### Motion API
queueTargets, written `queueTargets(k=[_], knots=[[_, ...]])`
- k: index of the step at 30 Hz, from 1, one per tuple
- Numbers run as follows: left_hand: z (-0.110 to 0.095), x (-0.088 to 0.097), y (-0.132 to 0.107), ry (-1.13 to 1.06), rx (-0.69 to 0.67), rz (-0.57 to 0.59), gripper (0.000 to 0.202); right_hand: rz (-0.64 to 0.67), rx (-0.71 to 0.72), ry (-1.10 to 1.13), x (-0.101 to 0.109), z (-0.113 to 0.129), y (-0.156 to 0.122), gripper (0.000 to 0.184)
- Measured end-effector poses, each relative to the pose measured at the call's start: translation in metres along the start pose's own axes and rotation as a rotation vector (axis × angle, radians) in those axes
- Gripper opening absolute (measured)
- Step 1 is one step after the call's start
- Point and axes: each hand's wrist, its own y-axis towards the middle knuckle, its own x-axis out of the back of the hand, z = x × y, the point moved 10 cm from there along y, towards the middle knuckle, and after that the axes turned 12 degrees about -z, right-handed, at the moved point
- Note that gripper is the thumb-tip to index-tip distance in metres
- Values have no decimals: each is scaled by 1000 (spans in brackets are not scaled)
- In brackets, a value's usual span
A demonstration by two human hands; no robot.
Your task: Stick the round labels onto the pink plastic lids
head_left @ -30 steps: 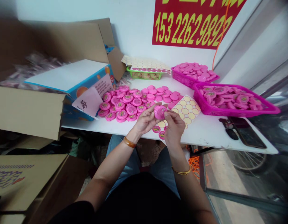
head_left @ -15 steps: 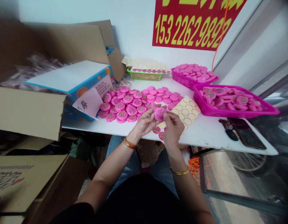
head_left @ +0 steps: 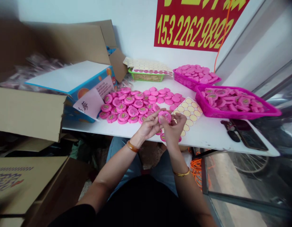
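We see a hot-pink disc (head_left: 164,116) at the centre, with a heap of matching discs (head_left: 122,107) at nine o'clock, many bearing a yellow-and-green label. At one o'clock lies a sticker sheet (head_left: 187,110) patterned with rows of cream circles. A magenta lattice basket (head_left: 202,104) sits at three o'clock, a green lattice basket (head_left: 146,77) at twelve, and a blue box (head_left: 94,80) with orange fruit at ten. Above, a red sign (head_left: 186,25) carries yellow numerals.

Look at that, both forearms angle inward, wrists cocked! The left hand (head_left: 149,126) and right hand (head_left: 174,130) come up close together, fingers curled, fingertips nearly meeting.
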Motion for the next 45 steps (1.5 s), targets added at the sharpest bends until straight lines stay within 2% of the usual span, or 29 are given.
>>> queueTargets(k=[3, 5, 7, 8, 10, 12, 15, 18, 21, 24, 28, 29, 31, 34, 36, 38, 41, 45], knots=[[4, -6, -1, 11, 49, 49, 48, 37, -32, 10, 7, -11, 12, 33], [-3, -3, 2, 19, 50, 32, 43, 56, 39, -105, 20, -16, 25, 31], [-16, 10, 9, 43, 39, -63, 36, 131, 172, -307, 34, -19, 35, 35], [-22, 20, 13, 73, 39, -138, 31, 224, 280, -452, 36, -20, 34, 35], [-34, 41, 17, 194, 39, -308, 22, 488, 450, -703, 38, -31, 20, 36], [-44, 50, 15, 443, 37, -400, 18, 647, 549, -841, 49, -40, 4, 49], [-44, 41, 4, 903, 81, -348, 23, 706, 627, -901, 67, -41, -12, 66], [-27, 35, -18, 1254, 227, -211, 33, 624, 605, -834, 81, -37, -9, 55], [-3, 42, -48, 1448, 382, -66, 44, 545, 559, -738, 90, -36, 0, 45], [17, 49, -69, 1383, 355, -88, 39, 516, 549, -703, 92, -37, 3, 39], [49, 54, -85, 940, 322, -291, 38, 502, 518, -692, 85, -28, -1, 29], [53, 53, -85, 848, 292, -345, 39, 504, 501, -674, 81, -23, -4, 27], [51, 46, -80, 751, 208, -376, 40, 502, 445, -586, 71, -8, -7, 24], [36, 23, -63, 750, 66, -266, 38, 499, 276, -383, 55, 11, -10, 21], [25, 10, -51, 767, -8, -180, 37, 453, 222, -349, 50, 21, -6, 20], [18, 0, -40, 786, -43, -91, 36, 410, 183, -329, 50, 25, 1, 18], [12, -15, -28, 817, -96, 27, 35, 421, 125, -278, 51, 21, 9, 16], [8, -26, -16, 843, -164, 81, 30, 408, 145, -284, 55, 22, 18, 13]])
